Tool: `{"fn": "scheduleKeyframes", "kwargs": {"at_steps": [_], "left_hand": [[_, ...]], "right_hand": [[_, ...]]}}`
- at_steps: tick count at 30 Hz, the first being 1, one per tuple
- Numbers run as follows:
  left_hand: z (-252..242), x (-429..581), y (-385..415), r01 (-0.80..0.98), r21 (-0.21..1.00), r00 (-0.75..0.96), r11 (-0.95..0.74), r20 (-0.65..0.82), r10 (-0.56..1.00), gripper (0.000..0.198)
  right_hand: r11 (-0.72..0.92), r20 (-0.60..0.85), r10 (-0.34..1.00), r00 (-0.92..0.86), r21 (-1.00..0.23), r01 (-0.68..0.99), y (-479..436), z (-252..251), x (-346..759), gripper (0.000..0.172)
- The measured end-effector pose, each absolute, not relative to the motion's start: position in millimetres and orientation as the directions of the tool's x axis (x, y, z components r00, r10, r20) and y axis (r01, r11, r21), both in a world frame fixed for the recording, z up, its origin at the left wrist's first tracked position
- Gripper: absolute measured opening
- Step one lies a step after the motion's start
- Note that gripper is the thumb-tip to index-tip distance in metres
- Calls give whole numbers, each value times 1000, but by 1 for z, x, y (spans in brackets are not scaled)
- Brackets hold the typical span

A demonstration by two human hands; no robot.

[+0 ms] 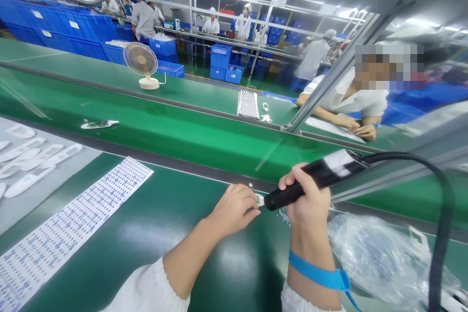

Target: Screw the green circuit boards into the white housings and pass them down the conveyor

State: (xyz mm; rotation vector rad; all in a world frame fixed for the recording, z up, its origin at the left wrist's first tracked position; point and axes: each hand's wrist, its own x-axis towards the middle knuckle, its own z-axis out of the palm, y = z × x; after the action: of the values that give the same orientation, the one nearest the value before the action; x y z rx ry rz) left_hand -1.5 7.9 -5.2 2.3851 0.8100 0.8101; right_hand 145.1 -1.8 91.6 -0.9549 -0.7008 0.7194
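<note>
My right hand [307, 195] grips a black corded handheld tool [314, 178], probably an electric screwdriver or hot tool, with its tip pointing left. My left hand [234, 209] pinches a small white part [260, 200] close to that tip, on the green workbench mat [204, 263]. A blue wrist strap [318, 273] circles my right wrist. To the left lies a long sheet of printed labels [69, 224]. A crumpled clear plastic bag [376, 258] sits to the right of my right arm.
White plastic pieces [29, 161] lie on a grey mat at the left. The tool's black cord [444, 214] hangs down at the right. Beyond a glass partition [270, 156] runs a green conveyor belt [146, 126], with a co-worker's hands [354, 126] on a sheet, a fan [142, 63] and blue crates [221, 61].
</note>
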Motion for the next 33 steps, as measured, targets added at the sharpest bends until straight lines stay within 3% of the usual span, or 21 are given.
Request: {"fn": "scheduleKeyframes", "kwargs": {"at_steps": [7, 11, 16, 33], "left_hand": [[-1, -2, 6, 381, 602, 659, -702, 356, 663, 8], [-2, -2, 8, 541, 606, 493, -583, 333, 804, 28], [-5, -1, 10, 587, 575, 545, -570, 240, 804, 7], [-7, -1, 11, 556, 596, 566, -579, 238, 789, 7]], "right_hand": [[400, 235, 807, 541, -893, -208, -3, 94, 144, 18], [468, 311, 758, 574, -872, -146, -4, 92, 144, 16], [490, 356, 745, 564, -866, -101, -2, 85, 143, 15], [430, 362, 786, 502, -902, -23, -1, 76, 143, 17]]}}
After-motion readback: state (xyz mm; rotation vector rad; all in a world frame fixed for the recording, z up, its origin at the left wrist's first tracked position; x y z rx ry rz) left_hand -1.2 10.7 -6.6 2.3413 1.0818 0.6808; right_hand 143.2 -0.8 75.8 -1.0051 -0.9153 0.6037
